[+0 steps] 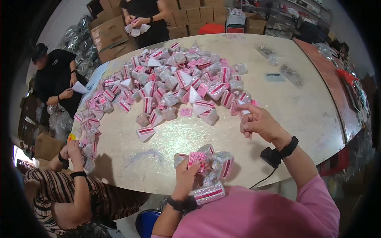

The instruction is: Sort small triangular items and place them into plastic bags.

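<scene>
My left hand (186,174) is closed at the near table edge on a small pink printed card (196,158). Just beside it lie several clear-wrapped, silvery packets with pink-and-white labels (226,164); one such packet (209,193) rests against my pink shirt. My right hand (258,123) hovers at the near right end of a large heap of similar wrapped packets (184,79). Its index finger stretches toward a white-and-pink packet (240,108), while the other fingers curl loosely. Whether the fingertip touches that packet is hard to see.
The pale table (293,131) curves around me. A flat grey packet (273,77) and clear bags (291,75) lie at the right, near a reddish board (325,83). Co-workers stand at the far side and left; another sits at near left. A blue stool (146,222) is below.
</scene>
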Motion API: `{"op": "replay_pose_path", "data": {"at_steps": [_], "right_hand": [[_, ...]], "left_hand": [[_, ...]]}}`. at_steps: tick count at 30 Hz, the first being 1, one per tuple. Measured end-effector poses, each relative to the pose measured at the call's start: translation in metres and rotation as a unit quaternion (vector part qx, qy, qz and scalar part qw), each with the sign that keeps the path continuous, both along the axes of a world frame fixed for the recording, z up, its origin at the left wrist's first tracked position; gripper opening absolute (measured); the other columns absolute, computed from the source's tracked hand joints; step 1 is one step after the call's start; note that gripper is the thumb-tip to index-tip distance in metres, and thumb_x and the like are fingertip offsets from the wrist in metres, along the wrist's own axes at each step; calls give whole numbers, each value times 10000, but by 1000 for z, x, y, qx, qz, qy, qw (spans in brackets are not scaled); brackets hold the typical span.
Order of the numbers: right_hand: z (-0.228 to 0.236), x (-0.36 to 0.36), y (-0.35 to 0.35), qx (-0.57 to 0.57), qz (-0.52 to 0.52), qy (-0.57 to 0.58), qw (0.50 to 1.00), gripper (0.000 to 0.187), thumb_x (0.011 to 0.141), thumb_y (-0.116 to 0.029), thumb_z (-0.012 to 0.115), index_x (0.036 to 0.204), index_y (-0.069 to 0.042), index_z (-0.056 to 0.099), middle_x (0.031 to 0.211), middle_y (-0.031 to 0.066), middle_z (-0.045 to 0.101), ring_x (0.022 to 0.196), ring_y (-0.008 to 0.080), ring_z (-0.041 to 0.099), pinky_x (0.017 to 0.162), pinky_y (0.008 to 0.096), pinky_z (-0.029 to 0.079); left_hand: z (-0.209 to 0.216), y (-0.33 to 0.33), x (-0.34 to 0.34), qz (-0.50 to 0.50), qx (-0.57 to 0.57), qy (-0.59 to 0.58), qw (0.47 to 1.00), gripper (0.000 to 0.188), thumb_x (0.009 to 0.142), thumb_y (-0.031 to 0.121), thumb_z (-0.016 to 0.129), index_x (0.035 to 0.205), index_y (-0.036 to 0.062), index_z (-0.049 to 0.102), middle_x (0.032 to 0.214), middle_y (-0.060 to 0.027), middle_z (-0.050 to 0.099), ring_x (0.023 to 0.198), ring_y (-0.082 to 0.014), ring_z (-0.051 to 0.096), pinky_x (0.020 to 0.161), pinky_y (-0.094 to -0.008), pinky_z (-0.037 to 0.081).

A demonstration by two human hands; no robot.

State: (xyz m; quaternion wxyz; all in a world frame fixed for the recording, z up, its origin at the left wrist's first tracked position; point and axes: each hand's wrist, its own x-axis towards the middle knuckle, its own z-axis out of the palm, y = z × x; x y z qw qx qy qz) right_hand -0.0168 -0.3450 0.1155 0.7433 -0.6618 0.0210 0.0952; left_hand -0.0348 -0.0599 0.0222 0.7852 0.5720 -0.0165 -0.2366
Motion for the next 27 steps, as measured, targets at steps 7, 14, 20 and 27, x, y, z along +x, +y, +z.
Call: {"op": "replay_pose_path", "data": {"at_steps": [7, 14, 20, 27], "right_hand": [[-31, -7, -33, 16, -51, 38, 998, 93, 804, -11, 598, 889, 25, 611, 710, 68, 603, 570, 99, 569, 493, 213, 452], [-36, 6, -30, -35, -20, 33, 999, 54, 801, 10, 587, 835, 7, 629, 758, 57, 638, 617, 86, 565, 576, 209, 452], [-51, 19, -13, -233, -20, -210, 949, 40, 796, -21, 604, 800, 10, 630, 892, 63, 652, 721, 126, 584, 718, 239, 465], [-69, 23, -4, -26, -55, 42, 997, 46, 847, -43, 542, 862, -20, 579, 785, 8, 560, 667, 98, 540, 638, 233, 434]], "left_hand": [[-17, -49, 9, -16, -8, 25, 1000, 175, 921, 75, 504, 1030, -31, 591, 878, -59, 643, 779, -112, 598, 729, -261, 491], [-37, -54, 18, -41, -74, 106, 991, 213, 926, 59, 465, 1093, -46, 545, 954, -116, 635, 801, -178, 628, 753, -322, 524], [-40, -62, 29, -47, -23, 156, 986, 201, 928, 84, 476, 1060, -45, 554, 897, -119, 646, 811, -180, 635, 760, -315, 519], [-59, -64, 34, -60, -54, 158, 984, 224, 932, 126, 490, 1062, -45, 553, 882, -136, 650, 834, -208, 646, 796, -350, 528]]}}
